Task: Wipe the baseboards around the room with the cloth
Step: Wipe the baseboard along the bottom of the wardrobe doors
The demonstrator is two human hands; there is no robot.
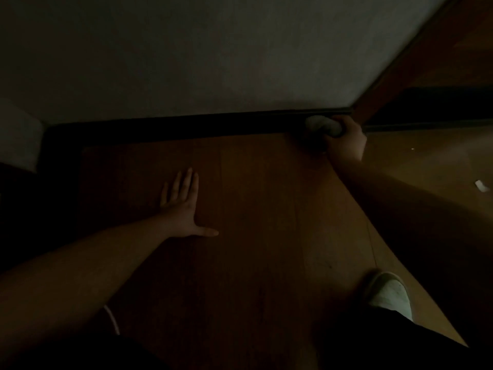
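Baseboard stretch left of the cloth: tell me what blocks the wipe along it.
Nothing visible does. The right hand presses the cloth on the baseboard; the left hand rests flat on the floor, clear of it. The far-left corner is too dark to judge.

we count two hands, left hand (181, 206) and right hand (346, 141), one cloth (320, 126), one baseboard (186, 125), one shoe (389, 292).

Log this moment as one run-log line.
step: wiping | right hand: cloth on baseboard | left hand: flat on floor
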